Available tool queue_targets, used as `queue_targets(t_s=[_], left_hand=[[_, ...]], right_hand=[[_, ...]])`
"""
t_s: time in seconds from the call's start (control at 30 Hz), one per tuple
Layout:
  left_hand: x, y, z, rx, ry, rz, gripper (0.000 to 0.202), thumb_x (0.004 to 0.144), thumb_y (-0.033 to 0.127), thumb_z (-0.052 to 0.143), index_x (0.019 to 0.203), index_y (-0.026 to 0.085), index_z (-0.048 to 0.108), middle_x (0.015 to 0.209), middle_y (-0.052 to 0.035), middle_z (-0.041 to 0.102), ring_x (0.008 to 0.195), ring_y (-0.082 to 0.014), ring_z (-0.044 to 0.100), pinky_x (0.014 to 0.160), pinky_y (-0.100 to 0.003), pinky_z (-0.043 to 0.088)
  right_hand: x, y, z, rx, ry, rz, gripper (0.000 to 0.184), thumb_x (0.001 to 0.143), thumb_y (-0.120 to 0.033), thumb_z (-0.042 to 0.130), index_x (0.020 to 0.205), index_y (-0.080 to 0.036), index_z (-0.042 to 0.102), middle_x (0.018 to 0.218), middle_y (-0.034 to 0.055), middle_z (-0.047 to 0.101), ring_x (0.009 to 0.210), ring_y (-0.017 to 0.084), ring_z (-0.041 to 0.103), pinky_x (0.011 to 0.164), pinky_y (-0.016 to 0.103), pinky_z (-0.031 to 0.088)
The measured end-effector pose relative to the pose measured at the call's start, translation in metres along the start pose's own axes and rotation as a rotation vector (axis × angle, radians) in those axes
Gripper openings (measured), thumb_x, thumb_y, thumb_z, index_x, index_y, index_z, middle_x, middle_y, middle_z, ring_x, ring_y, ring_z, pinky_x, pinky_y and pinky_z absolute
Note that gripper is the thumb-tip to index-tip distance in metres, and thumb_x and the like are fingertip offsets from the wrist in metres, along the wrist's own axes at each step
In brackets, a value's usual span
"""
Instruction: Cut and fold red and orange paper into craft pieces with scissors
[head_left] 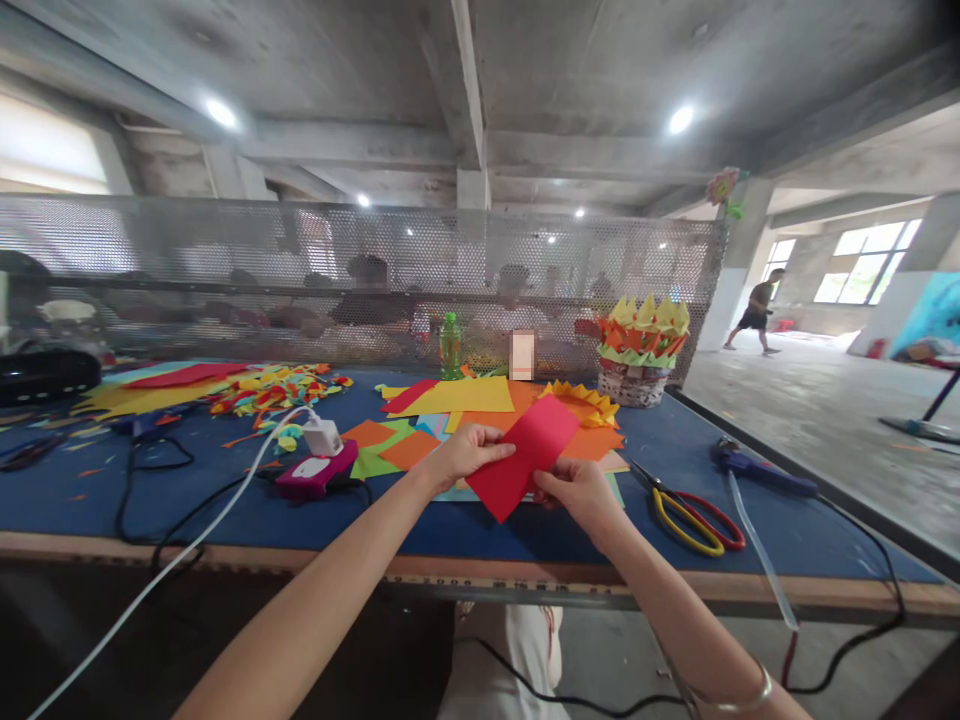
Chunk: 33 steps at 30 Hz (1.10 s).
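Note:
A red sheet of paper (525,455) is held up over the blue table (90,490), tilted with one corner pointing down. My left hand (466,450) pinches its left edge, fingers closed on the paper. My right hand (577,493) grips its lower right edge from below, also closed on it. Beneath the sheet lies a pile of coloured papers (442,410), orange, yellow, green and red.
Two pairs of scissors (694,510), one red-handled and one yellow-handled, and a blue glue gun (757,470) lie to the right. A magenta device (315,472) with a white charger (322,437) and cables sits left. A paper-flower basket (641,350), green bottle (450,345) and mesh screen (225,280) stand behind. A person (757,310) walks far right.

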<state>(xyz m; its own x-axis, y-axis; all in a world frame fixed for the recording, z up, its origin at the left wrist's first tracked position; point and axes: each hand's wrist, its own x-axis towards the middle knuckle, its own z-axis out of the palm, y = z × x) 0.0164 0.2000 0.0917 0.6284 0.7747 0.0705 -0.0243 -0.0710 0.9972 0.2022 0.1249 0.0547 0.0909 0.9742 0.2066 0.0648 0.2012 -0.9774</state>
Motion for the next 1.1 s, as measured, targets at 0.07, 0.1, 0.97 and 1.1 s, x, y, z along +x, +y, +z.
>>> queue_targets(t_s=[0.07,0.1,0.97,1.1], left_hand=[[0.000,0.000,0.000,-0.001,0.006,0.005,0.043,0.063,0.044,0.086,0.090,0.012,0.075,0.081,-0.0095,0.077,0.067,-0.0185,0.070,0.064,-0.026,0.051],[0.000,0.000,0.001,-0.002,0.008,0.008,0.043,0.063,0.043,0.086,0.090,0.012,0.075,0.082,-0.0095,0.078,0.068,-0.0187,0.071,0.065,-0.026,0.051],[0.003,-0.002,-0.001,-0.084,0.022,0.034,0.048,0.058,0.044,0.089,0.088,0.009,0.075,0.079,-0.0114,0.077,0.068,-0.0200,0.071,0.067,-0.028,0.053],[0.002,-0.001,-0.001,-0.086,0.015,0.032,0.048,0.058,0.044,0.089,0.087,0.009,0.075,0.078,-0.0112,0.077,0.067,-0.0193,0.071,0.065,-0.026,0.053]], right_hand=[[0.000,0.000,0.000,0.005,-0.004,-0.001,0.019,0.068,-0.038,0.072,0.064,-0.020,0.071,0.056,0.0006,0.068,0.052,0.015,0.060,0.051,0.025,0.048],[0.000,0.000,0.000,0.008,-0.006,-0.001,0.019,0.069,-0.038,0.072,0.064,-0.020,0.071,0.056,0.0004,0.068,0.052,0.015,0.061,0.051,0.025,0.048],[-0.006,-0.010,0.000,0.053,-0.071,0.050,0.041,0.062,-0.056,0.079,0.071,-0.016,0.070,0.061,0.0007,0.070,0.058,0.015,0.063,0.055,0.025,0.047],[-0.005,-0.008,0.001,0.028,-0.054,0.045,0.039,0.063,-0.053,0.079,0.065,-0.017,0.066,0.058,0.0008,0.069,0.055,0.014,0.062,0.054,0.024,0.046]])
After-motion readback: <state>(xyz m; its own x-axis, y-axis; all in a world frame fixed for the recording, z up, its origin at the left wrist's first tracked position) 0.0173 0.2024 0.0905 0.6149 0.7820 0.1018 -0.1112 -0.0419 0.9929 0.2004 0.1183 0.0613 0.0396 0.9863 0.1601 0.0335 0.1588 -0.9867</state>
